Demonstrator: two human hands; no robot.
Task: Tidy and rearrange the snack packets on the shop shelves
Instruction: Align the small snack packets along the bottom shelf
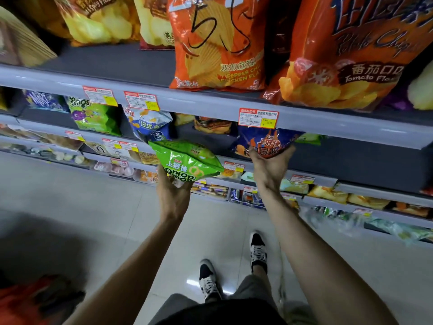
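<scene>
My left hand (172,195) grips the lower edge of a green onion-rings packet (187,160), held tilted in the air in front of the second shelf. My right hand (269,165) holds the bottom of a dark blue packet with orange flames (267,141), which sits at the front of the second shelf (351,160), just under a price tag. Another green packet (309,138) lies behind the blue one, mostly hidden.
The top shelf rail (210,106) carries large orange chip bags (220,43) and yellow ones (100,17). A green-and-purple packet (93,116) and a blue-white packet (150,124) stand to the left. Lower shelves hold several small snacks. My feet stand on a tiled floor (70,195).
</scene>
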